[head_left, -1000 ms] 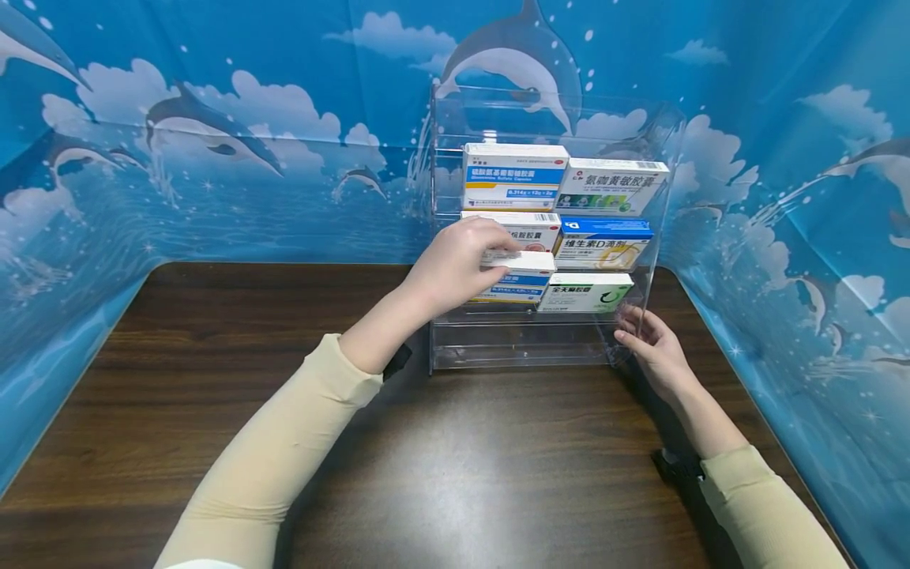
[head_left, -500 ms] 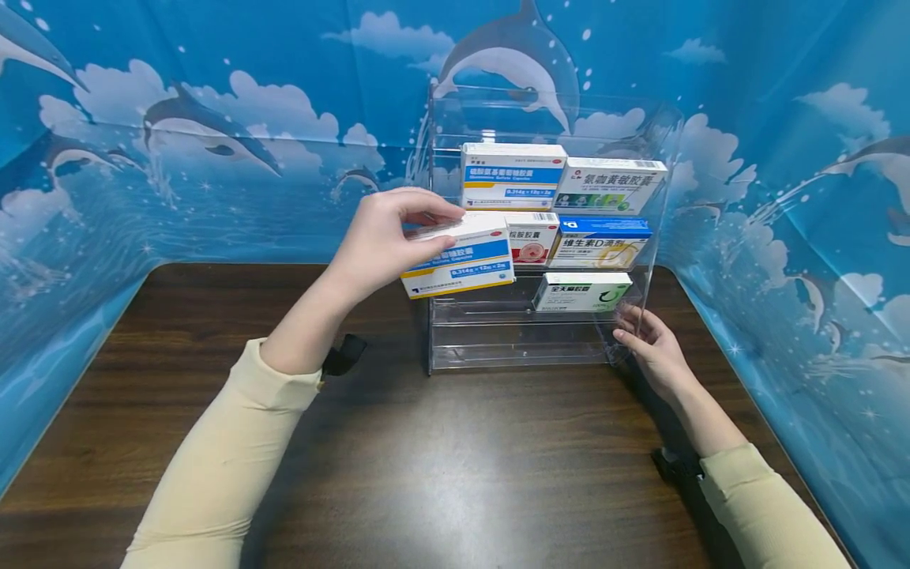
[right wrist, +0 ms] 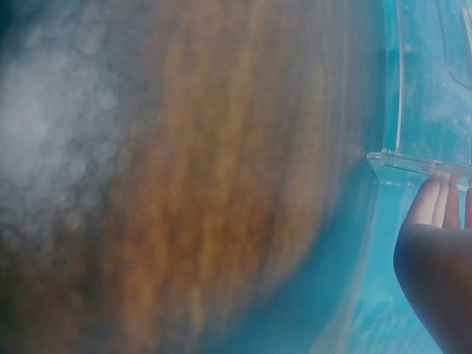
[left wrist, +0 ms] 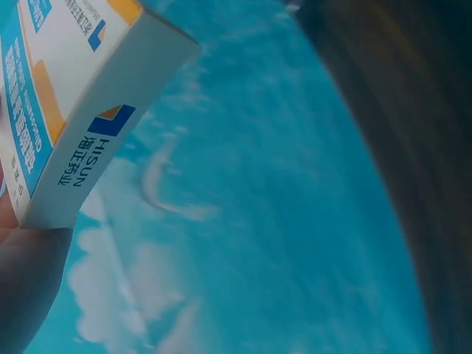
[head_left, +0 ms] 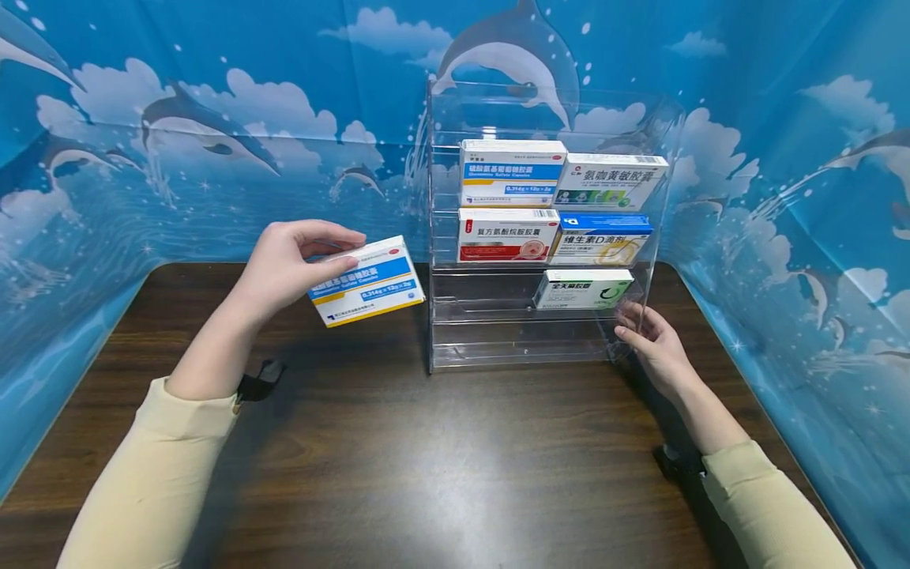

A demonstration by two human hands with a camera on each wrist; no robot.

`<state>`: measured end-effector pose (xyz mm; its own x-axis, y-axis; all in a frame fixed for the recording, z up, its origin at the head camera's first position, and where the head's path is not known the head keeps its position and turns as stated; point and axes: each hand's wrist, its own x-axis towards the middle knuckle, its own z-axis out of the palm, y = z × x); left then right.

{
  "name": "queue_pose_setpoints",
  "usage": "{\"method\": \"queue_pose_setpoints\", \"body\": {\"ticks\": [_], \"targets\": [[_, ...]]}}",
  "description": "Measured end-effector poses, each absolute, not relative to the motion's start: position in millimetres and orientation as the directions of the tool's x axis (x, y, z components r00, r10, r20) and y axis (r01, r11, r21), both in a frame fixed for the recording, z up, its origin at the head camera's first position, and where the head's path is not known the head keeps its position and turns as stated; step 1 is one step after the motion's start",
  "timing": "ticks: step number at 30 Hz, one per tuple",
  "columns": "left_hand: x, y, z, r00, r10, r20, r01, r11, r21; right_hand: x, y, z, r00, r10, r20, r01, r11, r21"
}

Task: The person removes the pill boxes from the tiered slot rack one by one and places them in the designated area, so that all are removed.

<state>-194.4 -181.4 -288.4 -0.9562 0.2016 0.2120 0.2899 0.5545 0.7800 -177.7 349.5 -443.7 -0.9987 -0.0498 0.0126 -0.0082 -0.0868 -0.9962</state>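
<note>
My left hand (head_left: 284,265) pinches a white, blue and yellow medicine box (head_left: 373,286) between thumb and fingers, in the air left of the rack. The box tilts, its printed front facing me. In the left wrist view the end of this medicine box (left wrist: 103,125) shows, above the thumb (left wrist: 33,280). My right hand (head_left: 657,348) grips the lower right side of a clear acrylic display rack (head_left: 519,353). Its fingers (right wrist: 424,203) meet the clear panel (right wrist: 420,162) in the right wrist view.
On the rack stand a similar blue-striped box (head_left: 512,174), a white-green box (head_left: 611,182), a red-white box (head_left: 506,237), a blue-topped vitamin D box (head_left: 603,241) and a green-white box (head_left: 584,290). The dark wooden table (head_left: 455,474) meets a dolphin-print curtain (head_left: 235,174) behind.
The left hand has drawn the blue-striped medicine box out of the rack's lower left spot and carried it leftward, uncovering the red-white box. The right hand has stayed at the rack's side.
</note>
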Motion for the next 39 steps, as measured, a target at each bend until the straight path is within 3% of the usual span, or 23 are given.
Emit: {"method": "queue_pose_setpoints", "body": {"ticks": [9,22,39], "targets": [[-211.6,-207.3,-333.5,-0.961,0.261,0.095,0.240,0.607,0.758,-178.9,349.4,-444.9,-0.998,-0.060,0.025,-0.020,-0.094,-0.995],[-249.8,-197.9,-379.0,-0.939,0.339,-0.056,0.190,0.649,0.737,-179.0,349.9,-445.0,-0.999,-0.042,0.010,-0.007,-0.070,-0.997],[-282.5,-202.5,-402.2,-0.914,0.369,-0.169,0.150,0.694,0.704,-179.5,351.4,-443.7,-0.999,-0.030,-0.040,0.040,0.006,-0.999]]}}
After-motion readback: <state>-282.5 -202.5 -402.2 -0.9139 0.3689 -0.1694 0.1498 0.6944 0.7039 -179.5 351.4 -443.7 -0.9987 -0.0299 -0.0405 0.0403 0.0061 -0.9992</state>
